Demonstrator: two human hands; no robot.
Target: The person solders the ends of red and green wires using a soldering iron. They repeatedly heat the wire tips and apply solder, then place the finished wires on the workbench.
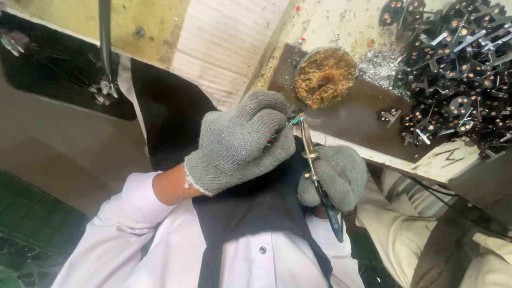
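My left hand (239,140), in a grey knit glove, is closed on thin green and red wires (284,127) that stick out at its fingertips. My right hand (338,175), gloved the same way, grips a soldering iron (312,164) with a blue handle. The iron's metal tip points up and meets the wire ends just at the edge of a brown board (355,116). Both hands hover over my black apron (253,213) and white shirt.
A round tin of brownish paste (326,77) sits on the board, with silvery scraps beside it. A big heap of small black parts (466,67) fills the top right. Beige clothing (419,232) is at the right, a green crate (17,220) at the lower left, a dark rod (103,33) at the upper left.
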